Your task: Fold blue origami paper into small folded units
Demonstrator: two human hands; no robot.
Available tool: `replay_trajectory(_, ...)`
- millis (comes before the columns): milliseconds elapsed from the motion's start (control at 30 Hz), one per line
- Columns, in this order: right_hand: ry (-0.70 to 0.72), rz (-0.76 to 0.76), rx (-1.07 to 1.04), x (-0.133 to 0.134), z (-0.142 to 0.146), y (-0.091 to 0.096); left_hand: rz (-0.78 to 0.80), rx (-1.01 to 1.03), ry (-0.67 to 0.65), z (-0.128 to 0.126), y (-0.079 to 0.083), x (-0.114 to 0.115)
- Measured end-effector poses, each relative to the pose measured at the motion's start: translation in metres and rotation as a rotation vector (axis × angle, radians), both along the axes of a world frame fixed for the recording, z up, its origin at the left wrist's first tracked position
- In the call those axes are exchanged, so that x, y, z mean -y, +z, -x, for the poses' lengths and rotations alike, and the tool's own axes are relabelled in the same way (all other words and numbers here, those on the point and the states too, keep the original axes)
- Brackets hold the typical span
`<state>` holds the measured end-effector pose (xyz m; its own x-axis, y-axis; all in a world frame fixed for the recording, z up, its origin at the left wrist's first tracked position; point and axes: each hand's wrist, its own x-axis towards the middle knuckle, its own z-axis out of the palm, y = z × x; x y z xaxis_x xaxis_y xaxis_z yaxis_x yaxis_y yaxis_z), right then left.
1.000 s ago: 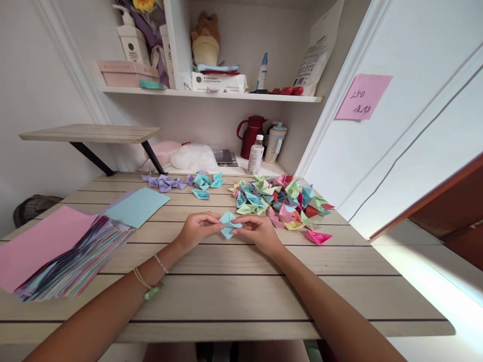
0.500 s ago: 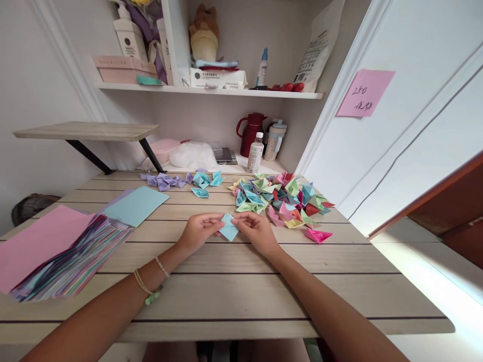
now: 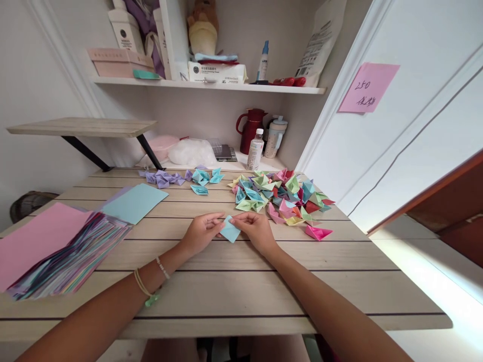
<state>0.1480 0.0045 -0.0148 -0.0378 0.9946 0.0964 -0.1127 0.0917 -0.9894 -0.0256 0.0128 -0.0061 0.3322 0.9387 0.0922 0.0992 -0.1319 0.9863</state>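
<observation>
A small light-blue folded paper (image 3: 230, 231), roughly diamond-shaped, is held just over the table between my two hands. My left hand (image 3: 203, 232) pinches its left corner between thumb and fingers. On the other side my right hand (image 3: 257, 230) grips the upper right edge, thumb in front. Beyond the hands lie light-blue folded paper boats (image 3: 200, 177) and, left of them, purple folded papers (image 3: 163, 178). To the right spreads a heap of many-coloured paper boats (image 3: 260, 187), with a bright pink boat (image 3: 318, 233) at its near edge.
At the left lie a fanned stack of coloured paper (image 3: 75, 256), topped by a pink sheet (image 3: 41, 239), and light-blue sheets (image 3: 136, 202). A small raised shelf (image 3: 83, 126) stands behind them. At the back are a clear bottle (image 3: 255, 151), a red jug (image 3: 252, 130) and a tumbler (image 3: 275, 137).
The blue paper has tilted a little between my fingers, and my right fingers have shifted slightly left along its upper edge. The whole view has shifted slightly.
</observation>
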Motion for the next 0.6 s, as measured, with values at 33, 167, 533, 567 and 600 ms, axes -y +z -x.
replay_trajectory(33,0.01,0.015,-0.007,0.0,-0.0003,0.0001,0.022,0.01,-0.013,0.0,-0.0008,-0.0002)
replay_trajectory(167,0.054,0.028,-0.007,0.0003,-0.0016,0.0008,0.051,-0.026,-0.058,0.0021,-0.003,-0.0016)
replay_trajectory(533,0.146,0.087,-0.041,0.004,0.0005,0.0028,0.063,0.017,-0.049,0.0005,0.0016,-0.0006)
replay_trajectory(567,0.139,0.083,-0.035,0.0047,0.0008,0.0031,0.073,0.022,-0.043,-0.0001,0.0014,-0.0002)
replay_trajectory(600,0.126,0.088,-0.036,0.0053,0.0011,0.0033,0.091,0.03,-0.037,-0.0004,0.0013,0.0001)
